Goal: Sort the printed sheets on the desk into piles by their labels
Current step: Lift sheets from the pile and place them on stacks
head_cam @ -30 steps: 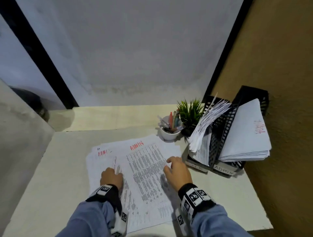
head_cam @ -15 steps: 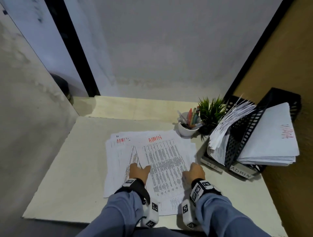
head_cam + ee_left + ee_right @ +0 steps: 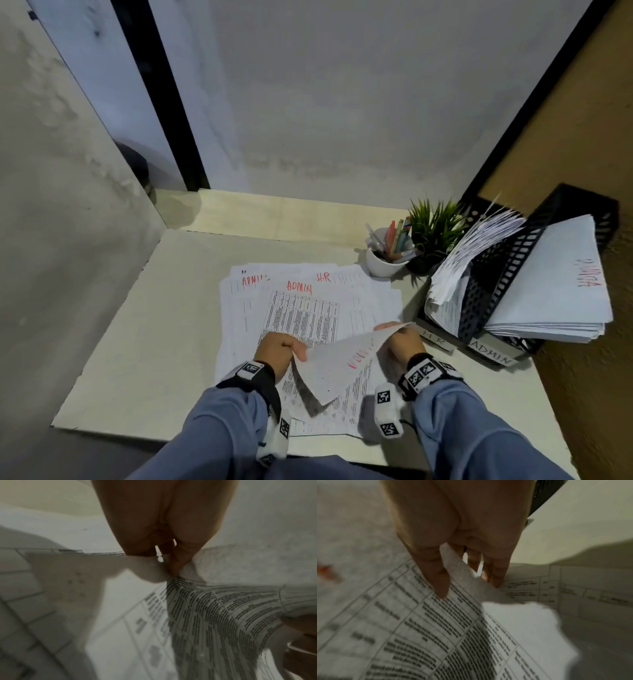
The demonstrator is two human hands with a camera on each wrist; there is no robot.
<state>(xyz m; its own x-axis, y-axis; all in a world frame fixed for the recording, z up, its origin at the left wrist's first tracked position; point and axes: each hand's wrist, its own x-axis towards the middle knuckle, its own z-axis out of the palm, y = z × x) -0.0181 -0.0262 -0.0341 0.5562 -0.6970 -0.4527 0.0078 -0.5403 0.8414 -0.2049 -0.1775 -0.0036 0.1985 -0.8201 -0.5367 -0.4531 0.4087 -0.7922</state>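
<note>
A: Stock on the table [image 3: 144, 342], biggest first?

B: Item one, the black file tray [image 3: 507, 274], far right. Its two slots carry tags reading HR and ADMIN, and both already hold thick stacks; the top sheet of the right-hand stack has a red ADMIN mark. So a good share looks sorted.

A: And what is left?

B: Item two, the loose spread of printed sheets [image 3: 308, 308], just left of the tray. Red labels showing: two ADMIN, one HR. Several layers overlap there, so I'd judge plenty remains. No count possible.

A: Item three?

B: The lifted sheet [image 3: 342, 370], at the near edge of the spread, left of the tray. It is raised off the pile, turned over and curved, with a red label showing faintly through the back; I can't read it. It has not reached either slot.

A: The hands?

B: Left hand [image 3: 279, 353], furthest from the tray: fingers curled, pinching the sheet's left edge. Right hand [image 3: 400, 342], closest to the tray's HR tag: thumb on one face, fingers [image 3: 494, 580] on the other, pinching the far corner. Both grip that one sheet.

A: Smalls?

B: White pen cup [image 3: 383, 263] and a small green plant [image 3: 435, 233], just left of the tray, behind the spread.
</note>
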